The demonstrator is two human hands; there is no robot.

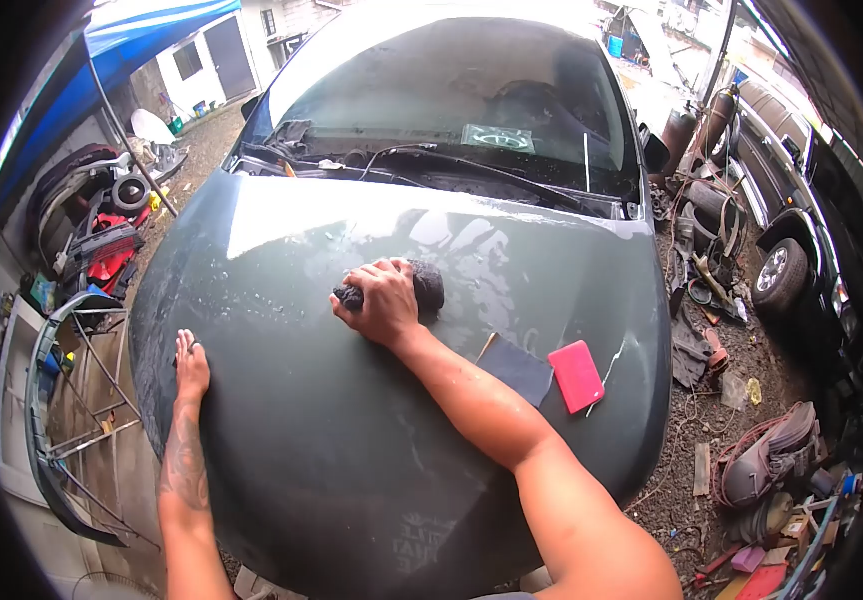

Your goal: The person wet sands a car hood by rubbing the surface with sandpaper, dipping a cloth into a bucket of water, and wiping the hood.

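Observation:
A dark green car hood (292, 430) with wet streaks fills the middle of the view. My right hand (387, 303) is closed around a dark, wadded wet cloth (428, 286), pressed on the hood near its centre. Parts of the cloth stick out on both sides of my fingers. My left hand (192, 368) lies flat on the hood's left side, with nothing visible in it. Beside my right forearm rests a dark sheet that looks like sandpaper (514, 367), partly covered by the arm. Next to it lies a pink rectangular pad (577, 376).
Behind the hood are the wipers and windshield (442, 90). On the left, a loose bumper (42, 430) leans on a metal frame, with car parts piled beyond. Scrap and a grey bag (774, 455) line the right side, near another parked vehicle (802, 200).

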